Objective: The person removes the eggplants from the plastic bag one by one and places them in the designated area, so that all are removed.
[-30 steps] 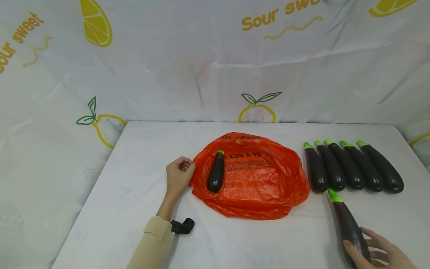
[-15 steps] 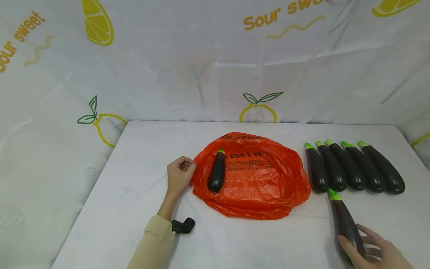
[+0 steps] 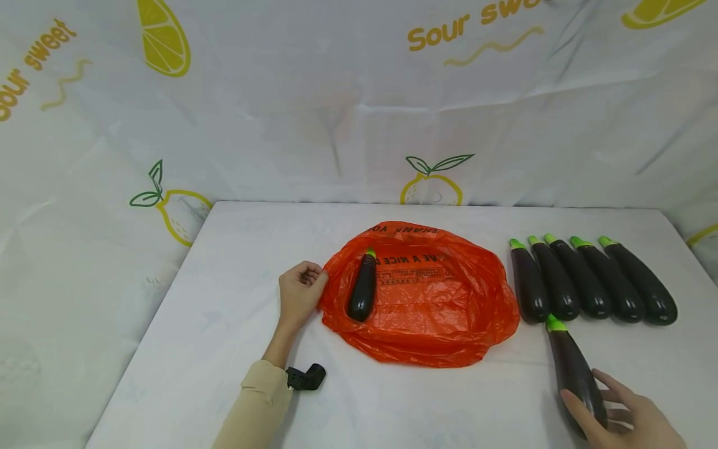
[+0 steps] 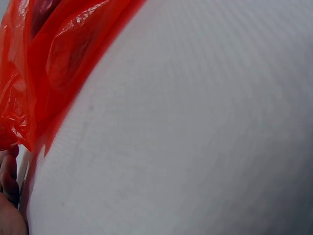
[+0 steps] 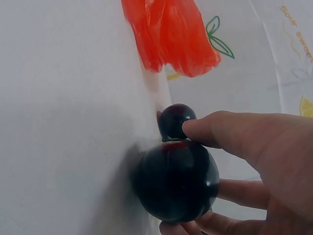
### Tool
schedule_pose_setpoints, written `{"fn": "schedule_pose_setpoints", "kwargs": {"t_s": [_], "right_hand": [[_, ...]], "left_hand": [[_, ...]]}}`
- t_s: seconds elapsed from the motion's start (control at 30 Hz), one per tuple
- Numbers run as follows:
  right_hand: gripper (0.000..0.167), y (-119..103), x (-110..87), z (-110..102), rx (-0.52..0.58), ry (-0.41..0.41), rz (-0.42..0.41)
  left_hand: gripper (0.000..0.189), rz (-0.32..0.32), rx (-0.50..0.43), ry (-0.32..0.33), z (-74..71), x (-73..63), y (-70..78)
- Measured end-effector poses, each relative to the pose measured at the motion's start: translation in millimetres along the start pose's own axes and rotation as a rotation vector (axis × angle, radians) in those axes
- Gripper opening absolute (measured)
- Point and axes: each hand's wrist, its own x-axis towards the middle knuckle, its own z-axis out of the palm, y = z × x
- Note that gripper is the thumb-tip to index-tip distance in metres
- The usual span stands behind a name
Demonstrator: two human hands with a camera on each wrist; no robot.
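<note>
My left hand (image 3: 300, 293) pinches the left rim of a red plastic bag (image 3: 426, 305), which lies spread with its mouth open. One eggplant (image 3: 363, 288) with a green cap rests inside the bag at its left side. My right hand (image 3: 628, 415) grips another eggplant (image 3: 572, 368) around its thick end, thumb on the left and fingers on the right. Its green cap points away, right by the lower ends of the row of eggplants. In the right wrist view, the round end of the held eggplant (image 5: 178, 181) sits between thumb and fingers.
Several eggplants (image 3: 579, 280) lie side by side in a row right of the bag, caps toward the back. A white cloth covers the table (image 3: 235, 249). Behind it hangs a white curtain (image 3: 280, 125) with lemon prints. A black device (image 3: 306, 377) is at the left wrist.
My right hand has shifted a little left and away from the near edge, with the eggplant in it. My left hand stays at the bag's rim.
</note>
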Motion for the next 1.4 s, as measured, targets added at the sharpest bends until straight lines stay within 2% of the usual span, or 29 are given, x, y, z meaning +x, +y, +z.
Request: {"fn": "schedule_pose_setpoints", "kwargs": {"t_s": [0.43,0.63,0.73,0.9,1.03,1.17,1.27,1.4], "right_hand": [[0.104,-4.4,-3.2,0.2,-0.012,0.019,0.004],[0.099,-4.1,-4.1,0.1,-0.013,0.04,-0.012],[0.096,-7.0,-8.5,-2.7,0.015,0.062,-0.018],[0.09,-20.1,-23.4,-8.4,0.151,0.165,-0.053],[0.08,-30.8,-33.1,-10.7,0.29,0.277,-0.109],[0.069,-37.6,-36.9,-12.1,0.367,0.361,-0.181],[0.061,-42.2,-38.5,-12.1,0.4,0.406,-0.275],[0.053,-52.9,-41.4,-12.5,0.431,0.442,-0.448]], "left_hand": [[0.011,-0.022,-0.006,-0.003,0.1,-0.3,-1.6],[0.011,-0.023,-0.013,-0.002,-0.1,-0.3,-2.2],[0.01,-0.025,-0.016,-0.002,-0.4,-0.4,-1.9],[0.01,-0.024,-0.014,-0.003,-0.7,0.2,-1.0],[0.01,-0.013,-0.007,-0.002,-0.6,0.8,0.0],[0.008,0.0,-0.01,0.0,-0.2,1.0,0.3],[0.008,-0.001,-0.015,-0.002,0.0,0.8,-0.3],[0.01,-0.007,-0.014,-0.008,-0.4,0.5,-0.7]]}}
